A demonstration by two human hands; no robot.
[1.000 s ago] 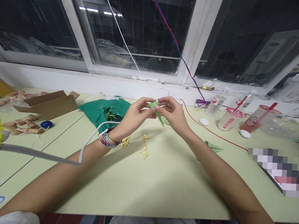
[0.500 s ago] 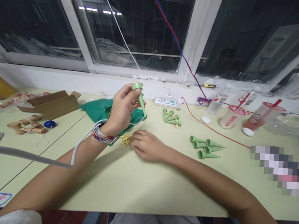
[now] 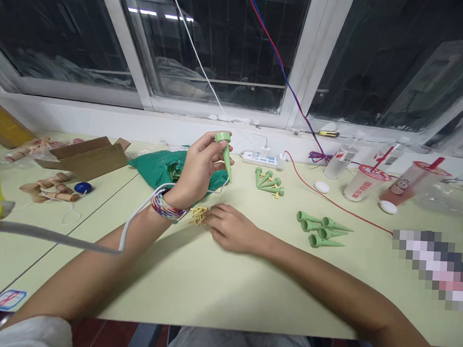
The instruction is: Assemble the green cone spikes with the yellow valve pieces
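My left hand (image 3: 198,166) is closed round a green plastic watering spike (image 3: 227,158), held above the table with its wide capped end up and its tip down. On the table below, my right hand (image 3: 232,228) has its bent fingers at a small pile of yellow plastic valves (image 3: 197,214); its fingertips are partly hidden, so what they pinch does not show. Behind my left hand lies a green plastic bag (image 3: 154,167) with more green pieces inside. Several green spikes with yellow valves (image 3: 270,182) lie fanned out farther back. Several bare green spikes (image 3: 323,231) lie to the right.
A power strip (image 3: 262,159) sits by the window wall, and a red cable (image 3: 334,202) runs right from it. Drink cups (image 3: 365,184) and a bottle (image 3: 341,161) stand back right. Leftward are a cardboard box (image 3: 90,158) and wooden toys (image 3: 52,187). A grey cable (image 3: 65,240) crosses my left forearm.
The view has shifted slightly, so most things appear a little farther right. My left hand still holds the green spike, and my right hand stays at the yellow valves.
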